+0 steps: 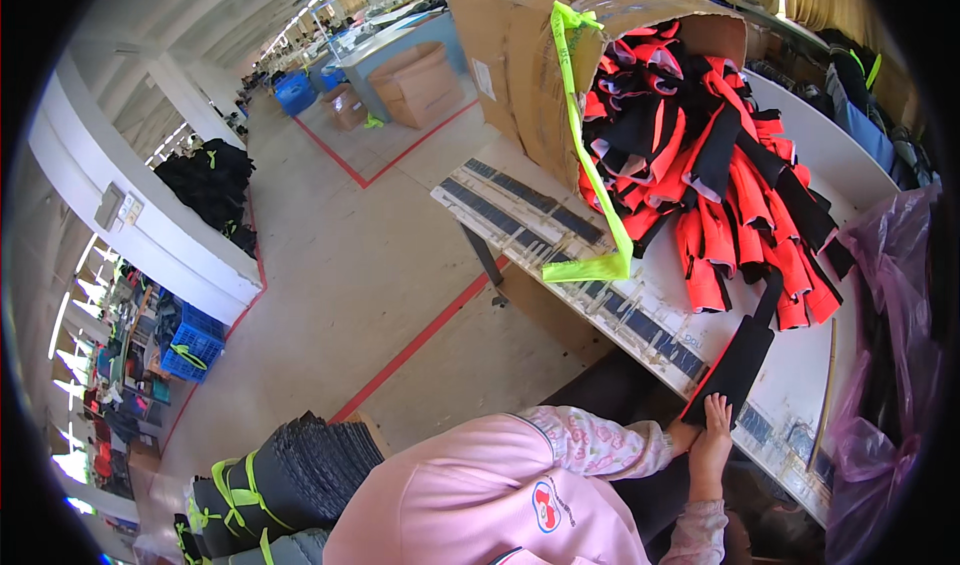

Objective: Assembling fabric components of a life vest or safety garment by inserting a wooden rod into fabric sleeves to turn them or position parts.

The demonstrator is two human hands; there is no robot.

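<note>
A long black fabric piece (735,365) with an orange-red edge lies across the near edge of the white table (660,300), its narrow far end reaching a heap of orange-red and black fabric pieces (745,190). My left hand (681,437) holds its near end from the left, the fingers mostly hidden beneath the cloth. Over the same end, my right hand (712,427) grips from above with its fingers on the black side. The heap spills out of a large cardboard box (520,60) tipped on its side. A neon yellow-green strip (590,165) hangs from the box's rim onto the table.
Purple translucent plastic (880,365) drapes along the table's right side. At lower left stand stacked black sheets (310,465) tied with yellow-green strips. Red floor lines (420,345) cross the aisle. Further off are a white pillar (150,215), a blue crate (193,343) and cardboard boxes (418,85).
</note>
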